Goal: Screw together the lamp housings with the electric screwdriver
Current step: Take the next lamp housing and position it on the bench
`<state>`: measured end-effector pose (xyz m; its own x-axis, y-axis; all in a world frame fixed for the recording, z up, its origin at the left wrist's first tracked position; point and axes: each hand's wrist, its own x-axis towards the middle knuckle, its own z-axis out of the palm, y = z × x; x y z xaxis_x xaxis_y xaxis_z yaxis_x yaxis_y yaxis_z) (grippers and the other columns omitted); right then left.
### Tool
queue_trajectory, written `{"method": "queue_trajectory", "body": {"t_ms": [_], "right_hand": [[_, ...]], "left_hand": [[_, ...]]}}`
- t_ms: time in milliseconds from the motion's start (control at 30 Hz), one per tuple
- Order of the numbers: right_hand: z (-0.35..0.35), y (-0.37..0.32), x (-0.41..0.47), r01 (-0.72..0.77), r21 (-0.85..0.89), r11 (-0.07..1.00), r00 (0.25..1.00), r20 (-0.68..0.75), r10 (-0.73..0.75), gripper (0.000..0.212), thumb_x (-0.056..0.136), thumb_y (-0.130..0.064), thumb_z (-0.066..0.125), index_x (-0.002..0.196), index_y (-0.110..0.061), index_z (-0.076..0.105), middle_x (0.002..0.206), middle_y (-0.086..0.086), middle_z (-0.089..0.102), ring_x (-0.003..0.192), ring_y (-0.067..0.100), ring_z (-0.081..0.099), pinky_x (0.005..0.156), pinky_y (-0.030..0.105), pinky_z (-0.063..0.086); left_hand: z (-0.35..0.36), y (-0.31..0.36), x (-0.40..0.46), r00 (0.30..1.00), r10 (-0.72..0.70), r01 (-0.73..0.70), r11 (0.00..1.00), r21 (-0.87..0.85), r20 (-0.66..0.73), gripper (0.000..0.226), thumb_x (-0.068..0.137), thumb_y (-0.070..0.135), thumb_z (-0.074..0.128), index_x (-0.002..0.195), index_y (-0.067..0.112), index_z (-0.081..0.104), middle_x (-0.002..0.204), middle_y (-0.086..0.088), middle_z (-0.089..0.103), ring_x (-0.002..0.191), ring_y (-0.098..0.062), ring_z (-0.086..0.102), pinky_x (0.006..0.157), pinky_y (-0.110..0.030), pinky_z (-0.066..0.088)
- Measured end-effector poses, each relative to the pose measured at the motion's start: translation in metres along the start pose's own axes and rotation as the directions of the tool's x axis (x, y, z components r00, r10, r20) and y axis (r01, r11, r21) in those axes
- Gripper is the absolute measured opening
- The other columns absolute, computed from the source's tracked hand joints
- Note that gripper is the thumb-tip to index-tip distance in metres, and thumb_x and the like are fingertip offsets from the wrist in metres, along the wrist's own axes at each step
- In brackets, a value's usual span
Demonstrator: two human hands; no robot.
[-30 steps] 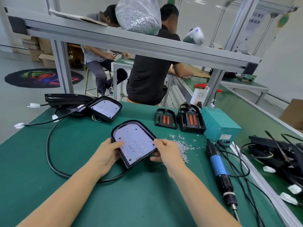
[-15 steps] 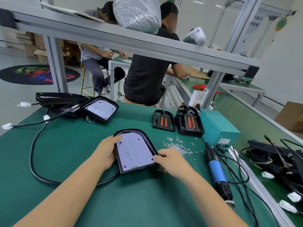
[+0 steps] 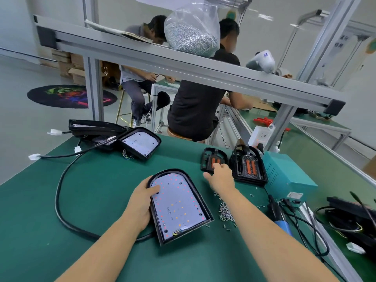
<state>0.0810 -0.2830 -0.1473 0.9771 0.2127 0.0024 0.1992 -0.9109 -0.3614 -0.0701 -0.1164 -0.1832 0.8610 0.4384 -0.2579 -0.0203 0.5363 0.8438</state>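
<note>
**Reaching for a cover while the housing is steadied**

At the far left of the desk (image 3: pixel 67 200) lie more housings with a thick black cable (image 3: pixel 59 192) looping toward the near edge. The left hand (image 3: pixel 142 204) rests along the left rim of the lamp housing (image 3: pixel 179 206), which lies face up in the middle, thumb lying on its LED board, fingers loosely wrapped on the rim rather than clenched. The right hand (image 3: pixel 220 177) stretches far and right, fingers extended and relaxed, just touching the nearer black cover (image 3: pixel 213 161); it grips nothing yet. Loose screws (image 3: pixel 224 213) lie scattered just right of the housing, and the electric screwdriver (image 3: pixel 279 217) lies untouched further right. The step probably goes best if the left hand holds the housing flat while the cover is seated squarely, screw holes aligned, before any driving.
</note>
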Motion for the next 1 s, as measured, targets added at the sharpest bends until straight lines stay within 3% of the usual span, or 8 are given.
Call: {"method": "queue_trajectory", "body": {"t_ms": [133,233,333,533,633,733,900,1000], "right_hand": [[0.007,-0.003,0.015,-0.062,-0.044,0.997,0.997,0.038,0.064,0.07,0.097,-0.047,0.05,0.151,-0.011,0.023,0.149,0.022,0.028,0.137,0.037,0.026,0.112,0.043,0.029],[0.007,-0.004,0.025,-0.093,-0.143,0.985,0.992,0.067,0.104,0.072,0.097,-0.056,0.042,0.154,-0.02,0.016,0.155,0.024,0.019,0.141,0.039,0.021,0.115,0.044,0.021],[0.007,-0.006,0.031,-0.123,-0.196,0.973,0.983,0.107,0.146,0.067,0.097,-0.059,0.037,0.152,-0.024,0.023,0.154,0.022,0.024,0.14,0.038,0.025,0.114,0.045,0.021],[0.002,-0.008,0.032,-0.147,-0.215,0.965,0.989,-0.033,0.144,0.053,0.097,-0.056,0.039,0.132,-0.018,0.05,0.136,0.018,0.047,0.123,0.034,0.047,0.1,0.04,0.034],[-0.002,-0.011,0.035,-0.164,-0.163,0.973,0.986,-0.056,0.157,0.056,0.098,-0.054,0.04,0.132,-0.01,0.05,0.134,0.019,0.047,0.119,0.035,0.051,0.091,0.037,0.04],[0.0,-0.016,0.04,-0.156,-0.11,0.982,0.988,-0.012,0.156,0.061,0.099,-0.052,0.042,0.141,-0.008,0.039,0.139,0.021,0.044,0.124,0.037,0.046,0.094,0.039,0.043],[0.009,-0.02,0.047,-0.221,-0.04,0.974,0.975,0.011,0.222,0.059,0.097,-0.05,0.048,0.142,-0.013,0.038,0.144,0.021,0.035,0.129,0.037,0.039,0.098,0.042,0.043],[0.009,-0.018,0.053,-0.288,0.053,0.956,0.958,0.008,0.288,0.066,0.09,-0.05,0.059,0.139,-0.011,0.038,0.14,0.02,0.041,0.127,0.037,0.041,0.097,0.041,0.044]], "left_hand": [[0.002,0.001,-0.002,1.0,0.02,-0.02,1.0,-0.017,-0.001,0.034,0.088,-0.009,0.045,0.112,0.009,0.06,0.102,-0.016,0.069,0.081,-0.031,0.066,0.072,-0.039,0.054],[0.003,0.002,-0.001,1.0,0.024,-0.024,0.999,-0.043,-0.005,0.033,0.089,-0.009,0.045,0.105,0.014,0.061,0.092,-0.009,0.07,0.073,-0.025,0.066,0.066,-0.035,0.054],[0.005,0.003,0.0,1.0,0.01,-0.01,0.998,-0.066,-0.005,0.033,0.09,-0.007,0.045,0.11,0.016,0.058,0.095,-0.008,0.068,0.073,-0.024,0.065,0.065,-0.034,0.052],[0.003,0.002,0.0,1.0,0.003,-0.002,0.998,-0.064,0.017,0.035,0.089,-0.007,0.044,0.116,0.01,0.059,0.098,-0.012,0.069,0.077,-0.028,0.065,0.069,-0.036,0.055],[0.002,0.002,0.0,1.0,0.0,0.001,0.998,-0.063,0.018,0.035,0.09,-0.007,0.044,0.116,0.01,0.059,0.101,-0.014,0.068,0.08,-0.029,0.065,0.073,-0.038,0.055],[0.002,0.001,-0.001,1.0,0.008,-0.007,0.998,-0.066,0.012,0.035,0.089,-0.008,0.044,0.115,0.01,0.06,0.101,-0.013,0.069,0.08,-0.028,0.065,0.072,-0.038,0.055],[0.002,0.0,0.001,1.0,0.007,-0.007,0.998,-0.055,-0.006,0.034,0.089,-0.007,0.044,0.113,0.011,0.06,0.1,-0.013,0.069,0.08,-0.028,0.065,0.074,-0.039,0.055],[0.002,0.001,0.002,1.0,0.004,-0.004,0.999,-0.051,-0.009,0.033,0.09,-0.006,0.044,0.114,0.011,0.06,0.101,-0.013,0.069,0.081,-0.029,0.065,0.078,-0.042,0.053]]}}
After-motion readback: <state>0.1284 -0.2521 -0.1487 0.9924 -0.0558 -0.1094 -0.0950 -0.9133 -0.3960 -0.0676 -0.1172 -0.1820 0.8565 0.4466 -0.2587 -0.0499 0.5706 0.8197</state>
